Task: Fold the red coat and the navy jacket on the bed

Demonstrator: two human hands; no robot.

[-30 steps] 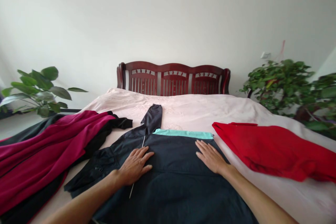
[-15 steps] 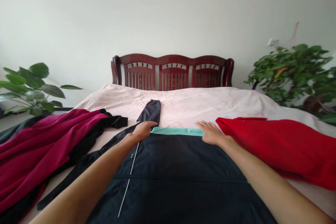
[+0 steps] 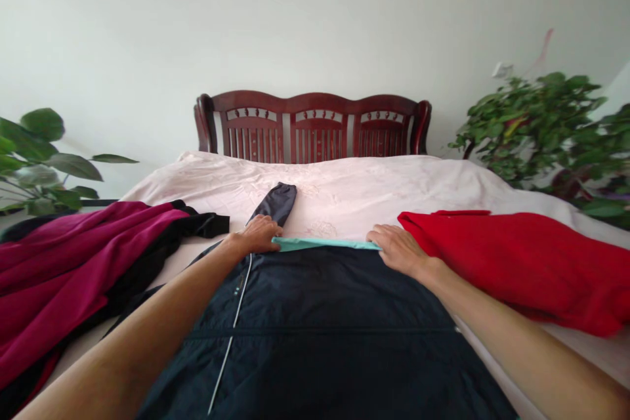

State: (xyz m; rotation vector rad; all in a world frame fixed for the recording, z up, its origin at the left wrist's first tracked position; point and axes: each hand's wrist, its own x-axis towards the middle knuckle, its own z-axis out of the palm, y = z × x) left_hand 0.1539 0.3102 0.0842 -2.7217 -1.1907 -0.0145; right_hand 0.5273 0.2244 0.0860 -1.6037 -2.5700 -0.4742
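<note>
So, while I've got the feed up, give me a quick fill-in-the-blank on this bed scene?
The left hand rests on the navy jacket beside a strip coloured ____. The garment next to the right hand is ____. The heap on the left of the bed is ____ and black. The headboard is dark red ____.

Missing words: teal, red, magenta, wood.

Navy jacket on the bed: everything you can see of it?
The navy jacket lies flat and spread on the pale pink bedspread, its fabric matte and lightly creased. A mint-green band runs along its far edge, and a thin white line runs lengthwise, left of centre; it may be a zip. A horizontal seam crosses it. One dark sleeve extends past the far edge. The left hand and right hand rest on the far edge's two ends.
</note>
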